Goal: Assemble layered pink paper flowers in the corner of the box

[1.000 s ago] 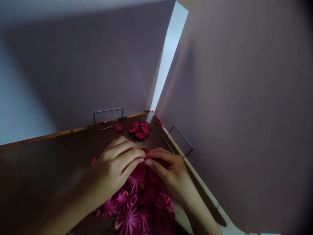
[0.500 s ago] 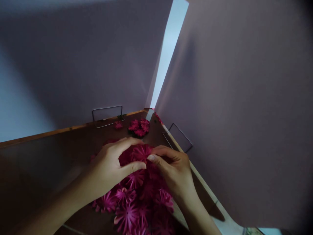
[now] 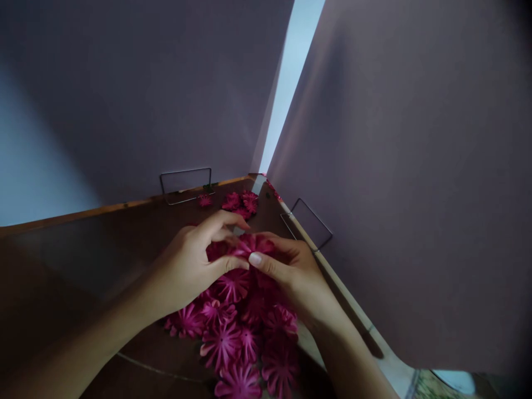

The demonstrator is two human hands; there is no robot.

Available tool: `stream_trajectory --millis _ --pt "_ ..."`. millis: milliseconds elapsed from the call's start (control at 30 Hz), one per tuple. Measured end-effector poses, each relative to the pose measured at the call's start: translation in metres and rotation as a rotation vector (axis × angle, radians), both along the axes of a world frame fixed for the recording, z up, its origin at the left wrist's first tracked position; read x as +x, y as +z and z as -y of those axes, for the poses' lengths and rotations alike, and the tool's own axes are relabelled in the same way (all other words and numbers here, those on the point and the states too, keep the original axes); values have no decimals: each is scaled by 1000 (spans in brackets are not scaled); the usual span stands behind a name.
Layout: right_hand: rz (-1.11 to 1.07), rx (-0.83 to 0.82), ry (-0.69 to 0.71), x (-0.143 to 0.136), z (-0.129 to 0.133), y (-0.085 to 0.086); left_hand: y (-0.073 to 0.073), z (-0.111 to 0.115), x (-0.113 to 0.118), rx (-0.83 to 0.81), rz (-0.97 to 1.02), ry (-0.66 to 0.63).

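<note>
A pink artificial flower layer (image 3: 254,244) is held up above the pile, with my right hand (image 3: 293,266) pinching its right side, thumb in front and fingers behind. My left hand (image 3: 193,266) curls round its left side. The left thumb lies along the lower edge, the index finger arches clear above, and another finger bends in at the petals. Below both hands spreads a heap of similar magenta flowers (image 3: 222,343) with slit, rounded petals. Part of the heap is hidden behind my hands and wrists.
A small cluster of pink flowers (image 3: 243,204) and a single flower (image 3: 204,200) lie toward the far corner of the brown tabletop (image 3: 145,238). Grey upright panels (image 3: 187,100) rise along both edges, with thin wire frames (image 3: 186,172) at their feet. A bright gap separates the panels.
My left index finger has lifted and curled more, and my right thumb has shifted over the flower's front. The flower tilts more toward the right hand. The view has moved slightly.
</note>
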State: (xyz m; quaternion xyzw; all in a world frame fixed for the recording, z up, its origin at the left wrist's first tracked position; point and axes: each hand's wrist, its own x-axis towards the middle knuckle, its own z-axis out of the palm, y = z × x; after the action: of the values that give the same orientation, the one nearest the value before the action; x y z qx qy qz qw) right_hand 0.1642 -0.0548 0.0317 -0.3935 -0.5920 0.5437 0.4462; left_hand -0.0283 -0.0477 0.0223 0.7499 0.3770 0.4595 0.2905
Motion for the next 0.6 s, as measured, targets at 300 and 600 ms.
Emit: stream_trajectory --millis 300,600 --pt "-14 -32 -106 -1 0 -3 -1 1 1 37 25 23" --pt "-54 -23 -172 -6 4 -2 -4 1 3 104 -35 109"
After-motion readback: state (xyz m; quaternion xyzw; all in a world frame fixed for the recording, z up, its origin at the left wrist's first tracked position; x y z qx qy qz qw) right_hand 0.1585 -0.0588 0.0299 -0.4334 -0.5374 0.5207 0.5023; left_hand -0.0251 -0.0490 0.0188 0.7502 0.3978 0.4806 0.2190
